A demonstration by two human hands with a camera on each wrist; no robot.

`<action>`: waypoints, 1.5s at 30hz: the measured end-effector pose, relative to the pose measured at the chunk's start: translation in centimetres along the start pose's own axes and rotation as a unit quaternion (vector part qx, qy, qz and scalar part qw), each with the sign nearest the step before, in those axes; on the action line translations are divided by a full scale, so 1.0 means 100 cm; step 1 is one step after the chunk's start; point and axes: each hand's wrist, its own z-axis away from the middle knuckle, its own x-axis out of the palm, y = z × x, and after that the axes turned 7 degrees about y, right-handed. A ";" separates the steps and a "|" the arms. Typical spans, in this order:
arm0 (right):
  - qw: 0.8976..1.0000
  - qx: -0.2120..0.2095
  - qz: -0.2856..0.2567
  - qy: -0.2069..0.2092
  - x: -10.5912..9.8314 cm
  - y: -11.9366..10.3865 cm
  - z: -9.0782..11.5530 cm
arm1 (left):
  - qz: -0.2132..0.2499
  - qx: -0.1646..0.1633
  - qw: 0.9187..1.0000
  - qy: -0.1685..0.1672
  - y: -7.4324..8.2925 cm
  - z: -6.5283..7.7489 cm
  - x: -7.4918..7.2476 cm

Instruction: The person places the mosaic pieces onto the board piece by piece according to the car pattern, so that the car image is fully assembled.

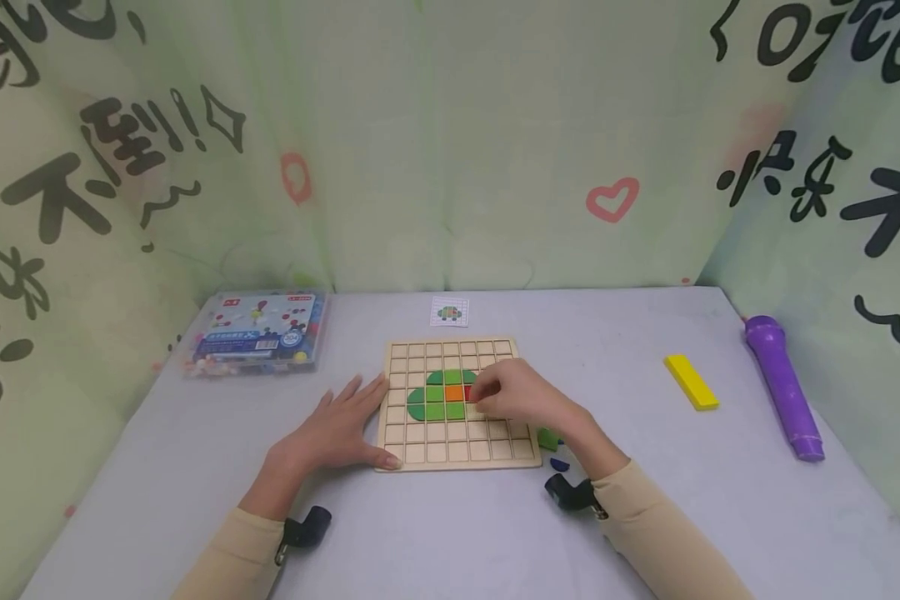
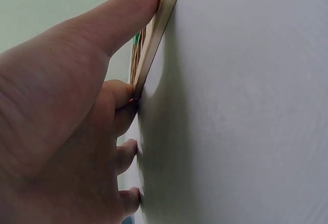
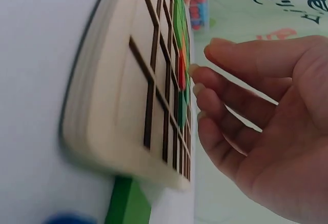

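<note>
your beige sleeves (image 1: pixel 671 533), brown-gridded pale board (image 1: pixel 437 452), its green, orange and red tiles (image 1: pixel 435 411), yellow block (image 1: pixel 692 383) at the board's three o'clock

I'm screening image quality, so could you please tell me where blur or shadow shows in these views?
Head view: soft light, the grid on the wooden board clear; left wrist view: a broad, soft shadow on the white tabletop beside the board; right wrist view: the board's near corner blurred, a blue piece at the bottom edge out of focus.
</note>
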 end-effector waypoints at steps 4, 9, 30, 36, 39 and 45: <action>1.000 0.002 -0.009 -0.017 -0.013 0.012 0.008 | -0.001 0.001 1.000 0.001 0.000 0.000 -0.001; 1.000 0.004 0.005 -0.030 -0.027 0.028 0.019 | 0.000 -0.001 1.000 0.000 0.001 0.001 -0.002; 0.995 0.037 0.070 -0.057 -0.046 0.044 0.043 | 0.004 -0.008 1.000 0.000 0.002 0.002 -0.001; 0.996 0.038 0.044 -0.073 -0.044 0.045 0.042 | 0.005 -0.006 1.000 -0.002 0.003 0.003 -0.003; 0.995 0.035 0.038 -0.082 -0.045 0.045 0.042 | 0.006 -0.005 1.000 -0.003 0.004 0.003 -0.003; 0.993 0.022 0.062 -0.097 -0.047 0.046 0.044 | 0.004 -0.005 1.000 -0.001 0.004 0.002 -0.002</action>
